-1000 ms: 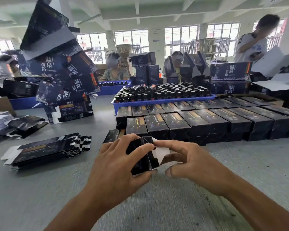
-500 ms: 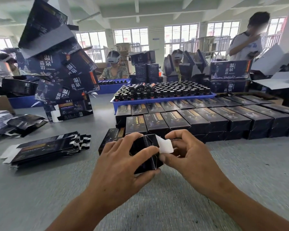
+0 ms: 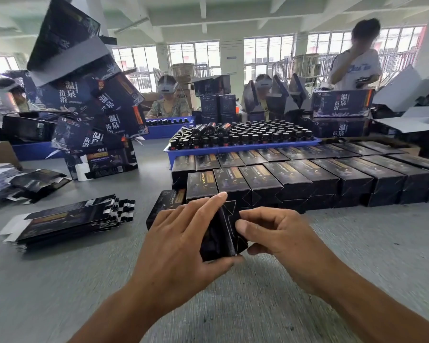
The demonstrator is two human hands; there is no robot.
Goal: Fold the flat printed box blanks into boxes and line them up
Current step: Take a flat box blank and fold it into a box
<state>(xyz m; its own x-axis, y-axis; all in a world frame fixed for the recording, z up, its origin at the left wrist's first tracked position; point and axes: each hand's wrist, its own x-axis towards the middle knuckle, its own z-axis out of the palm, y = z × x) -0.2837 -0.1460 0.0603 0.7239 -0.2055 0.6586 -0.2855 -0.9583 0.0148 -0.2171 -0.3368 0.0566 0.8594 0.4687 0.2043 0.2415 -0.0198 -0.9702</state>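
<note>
A small black printed box (image 3: pixel 223 231) is held above the grey table (image 3: pixel 60 280) in front of me. My left hand (image 3: pixel 181 238) grips its body, fingers over the top and thumb underneath. My right hand (image 3: pixel 275 236) presses curled fingers against the box's end flaps, which now look folded in. Folded black boxes (image 3: pixel 295 179) stand in rows just beyond my hands, stacked two high. One more folded box (image 3: pixel 164 204) lies at the left end of the front row. A stack of flat box blanks (image 3: pixel 70 221) lies to the left.
A blue tray of dark bottles (image 3: pixel 240 137) stands behind the rows. A tall leaning pile of large dark cartons (image 3: pixel 84 102) rises at the left. More cartons (image 3: pixel 339 105) stand at the back right. Seated people and one standing person (image 3: pixel 357 65) are across the table.
The white end flap that my right hand was pinching has been pushed in and no longer shows. Both hands with the box have moved slightly toward the rows.
</note>
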